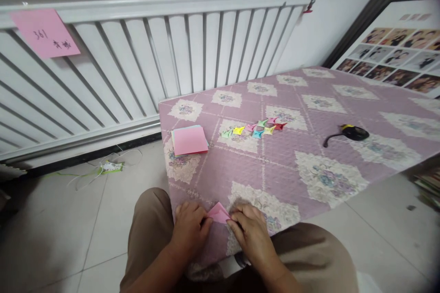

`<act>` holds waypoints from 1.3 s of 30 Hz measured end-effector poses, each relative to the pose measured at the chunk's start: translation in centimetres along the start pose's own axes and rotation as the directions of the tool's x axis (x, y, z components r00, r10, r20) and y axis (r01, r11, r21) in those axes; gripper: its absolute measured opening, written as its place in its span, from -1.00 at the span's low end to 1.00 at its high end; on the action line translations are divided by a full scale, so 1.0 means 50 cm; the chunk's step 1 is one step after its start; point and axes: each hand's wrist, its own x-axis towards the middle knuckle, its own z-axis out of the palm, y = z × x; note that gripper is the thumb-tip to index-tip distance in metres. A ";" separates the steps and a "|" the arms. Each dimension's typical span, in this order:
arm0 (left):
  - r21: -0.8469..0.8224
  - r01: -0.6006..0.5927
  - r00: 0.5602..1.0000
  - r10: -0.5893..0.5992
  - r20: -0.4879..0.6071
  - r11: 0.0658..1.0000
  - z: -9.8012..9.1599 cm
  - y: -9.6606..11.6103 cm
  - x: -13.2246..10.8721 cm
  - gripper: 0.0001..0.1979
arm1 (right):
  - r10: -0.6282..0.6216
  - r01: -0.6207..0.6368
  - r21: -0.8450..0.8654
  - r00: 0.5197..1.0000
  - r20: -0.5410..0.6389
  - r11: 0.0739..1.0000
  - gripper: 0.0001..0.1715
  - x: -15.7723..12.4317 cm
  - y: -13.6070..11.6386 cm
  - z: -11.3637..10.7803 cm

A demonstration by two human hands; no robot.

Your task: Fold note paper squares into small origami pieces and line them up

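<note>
A folded piece of pink paper (219,213) lies at the near edge of the table, with a pointed corner facing away from me. My left hand (192,224) pinches its left corner between thumb and fingers. On the other side, my right hand (249,226) grips the right corner the same way. Beyond my hands, a stack of square coloured paper (190,140) with a pink sheet on top rests near the table's left edge. Several small folded paper figures (257,133) in green, yellow, pink, blue and red sit in two rows farther right.
A purple floral cloth (282,169) covers the table. On its right lies a black object with a yellow part (355,132). A white radiator (192,50) bearing a pink note (46,34) stands behind. A photo board (395,50) leans at the right. A power strip (112,166) lies on the floor.
</note>
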 end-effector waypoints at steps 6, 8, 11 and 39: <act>-0.015 0.021 0.999 -0.020 0.041 1.000 -0.004 0.001 0.010 -0.86 | 0.026 -0.026 -0.027 1.000 -0.005 0.999 -0.76 0.002 -0.006 0.000; -0.004 0.021 0.998 -0.021 0.056 1.000 -0.008 0.003 0.012 -0.84 | 0.030 -0.030 -0.032 0.999 -0.019 0.999 -0.75 0.002 -0.006 0.002; 0.038 0.032 0.995 -0.035 0.090 0.999 -0.018 0.010 0.017 -0.82 | 0.025 -0.027 -0.032 0.998 -0.064 0.999 -0.73 -0.001 -0.005 0.007; 0.197 -0.008 0.966 -0.044 0.256 0.980 -0.040 0.023 0.055 -0.79 | 0.043 -0.062 -0.085 0.977 -0.209 0.994 -0.67 0.004 0.005 0.036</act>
